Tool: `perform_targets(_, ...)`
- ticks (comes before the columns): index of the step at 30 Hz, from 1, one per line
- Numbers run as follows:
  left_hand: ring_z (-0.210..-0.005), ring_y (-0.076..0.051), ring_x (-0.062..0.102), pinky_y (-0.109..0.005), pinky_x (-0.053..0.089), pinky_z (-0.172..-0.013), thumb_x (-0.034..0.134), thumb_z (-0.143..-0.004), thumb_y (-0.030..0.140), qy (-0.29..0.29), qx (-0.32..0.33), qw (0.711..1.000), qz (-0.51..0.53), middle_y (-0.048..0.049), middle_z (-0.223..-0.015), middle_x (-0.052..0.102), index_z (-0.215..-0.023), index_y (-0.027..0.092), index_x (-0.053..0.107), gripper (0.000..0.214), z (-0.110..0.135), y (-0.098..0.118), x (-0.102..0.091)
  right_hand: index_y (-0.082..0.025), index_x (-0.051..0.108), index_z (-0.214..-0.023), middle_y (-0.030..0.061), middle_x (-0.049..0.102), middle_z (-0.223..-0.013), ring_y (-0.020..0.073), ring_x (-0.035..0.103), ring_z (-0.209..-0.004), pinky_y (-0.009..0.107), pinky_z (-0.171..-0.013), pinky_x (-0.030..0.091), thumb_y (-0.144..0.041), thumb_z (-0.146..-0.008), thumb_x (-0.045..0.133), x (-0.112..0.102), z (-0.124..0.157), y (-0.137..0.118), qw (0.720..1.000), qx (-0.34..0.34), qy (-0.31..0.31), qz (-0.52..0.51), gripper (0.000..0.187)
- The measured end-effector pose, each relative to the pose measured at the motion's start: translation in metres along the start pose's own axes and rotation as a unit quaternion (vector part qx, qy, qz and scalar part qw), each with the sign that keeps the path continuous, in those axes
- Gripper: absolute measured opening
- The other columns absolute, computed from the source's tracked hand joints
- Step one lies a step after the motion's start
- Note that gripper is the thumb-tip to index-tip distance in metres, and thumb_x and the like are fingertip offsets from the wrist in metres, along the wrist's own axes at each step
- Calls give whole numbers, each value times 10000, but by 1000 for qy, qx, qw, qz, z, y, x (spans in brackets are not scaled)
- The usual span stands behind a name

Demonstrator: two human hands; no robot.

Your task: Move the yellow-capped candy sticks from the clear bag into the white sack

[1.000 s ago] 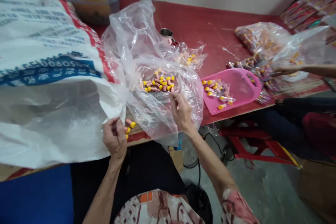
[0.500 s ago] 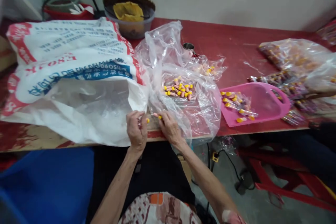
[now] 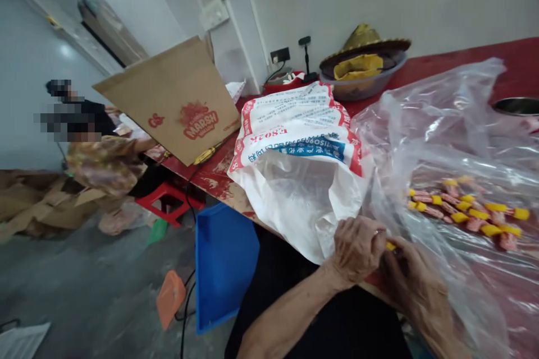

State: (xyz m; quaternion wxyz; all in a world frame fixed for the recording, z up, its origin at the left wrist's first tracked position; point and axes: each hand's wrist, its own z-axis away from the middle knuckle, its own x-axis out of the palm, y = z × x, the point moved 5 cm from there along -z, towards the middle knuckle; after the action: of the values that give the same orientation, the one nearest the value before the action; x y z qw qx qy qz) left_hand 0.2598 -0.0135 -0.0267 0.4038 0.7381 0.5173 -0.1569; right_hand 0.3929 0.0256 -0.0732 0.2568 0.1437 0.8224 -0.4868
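Observation:
My left hand (image 3: 357, 249) is closed in a fist at the table's front edge, by the mouth of the white printed sack (image 3: 303, 185). Its fingers hide what they hold. Close beside it, my right hand (image 3: 419, 280) has its thumb and fingers pinched at a small yellow-ended piece (image 3: 391, 245), which shows in the gap between the hands. Several pink pieces with yellow ends (image 3: 467, 213) lie in a loose pile to the right, on a crumpled clear plastic bag (image 3: 446, 157). My right wrist is against that plastic.
A large cardboard box (image 3: 177, 101) stands at the table's left, with two people beyond it. A blue tray (image 3: 225, 269) is below the table edge. Behind the sack sits a basin (image 3: 364, 87) with a hat (image 3: 364, 39) on top. A metal cup (image 3: 516, 106) is at right.
The view has swung left, bringing the box and people into sight; the pink tray has left the picture. My hands have come closer together, and the pink part of the right hand's piece is now hidden.

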Motion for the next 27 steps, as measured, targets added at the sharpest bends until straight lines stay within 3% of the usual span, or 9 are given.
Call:
perform_targets(5, -890, -200, 723, -342, 508, -768, 633, -1014, 284, -60, 10, 998, -6, -58, -926, 739, -1038, 195, 646, 94, 3, -5, 6, -282, 683, -1069, 109, 740, -1019, 299, 711, -867, 433, -760, 572, -755, -1021, 350, -3, -1, -3, 999, -10, 15, 27, 581)
perform_targets(10, -826, -199, 703, -354, 512, -785, 596, -1019, 295, -17, -31, 999, 12, -55, -865, 698, -1052, 199, 628, 107, 5, -11, -2, -252, 697, -1060, 102, 712, -932, 272, 677, -790, 398, -731, 546, -762, -1042, 358, -6, -4, -11, 999, -27, 20, 10, 614)
perform_targets(14, -794, -193, 703, -332, 508, -740, 604, -1015, 295, -38, -38, 999, -4, -46, -878, 706, -1022, 203, 619, 93, 2, -16, 5, -238, 704, -1039, 97, 711, -935, 257, 671, -800, 375, -738, 526, -768, -1055, 358, -7, -7, -16, 1000, -22, 14, 0, 633)
perform_targets(17, -766, -166, 683, -294, 516, -730, 568, -1048, 323, -8, -75, 997, 29, -35, -887, 697, -1052, 216, 607, 114, 0, -23, 0, -231, 708, -1055, 86, 707, -932, 244, 657, -799, 359, -731, 511, -773, -1047, 400, -8, -7, -18, 1000, -8, 5, -7, 624)
perform_targets(21, -864, -166, 689, -284, 545, -789, 452, -1108, 461, 48, -63, 994, 71, -66, -937, 693, -1026, 217, 580, 288, -2, -29, -14, -218, 702, -1067, 88, 703, -943, 232, 649, -832, 351, -768, 518, -660, -1087, 414, -9, -8, -20, 999, 26, -17, -24, 528)
perform_targets(24, -850, -173, 678, -295, 550, -783, 405, -1107, 601, 22, -51, 993, 102, -63, -905, 666, -976, 213, 572, 442, 0, -36, -13, -205, 687, -1117, 113, 712, -1037, 238, 662, -947, 360, -862, 542, -537, -1116, 406, -7, -10, -17, 999, 37, -12, -33, 435)
perform_targets(27, -906, -172, 682, -279, 552, -768, 480, -1096, 581, -4, -33, 991, 126, -70, -954, 667, -979, 207, 571, 402, 3, -38, -14, -185, 672, -1143, 117, 705, -1087, 230, 663, -1010, 346, -904, 539, -400, -1125, 403, -3, -11, -13, 999, 30, -6, -42, 345)
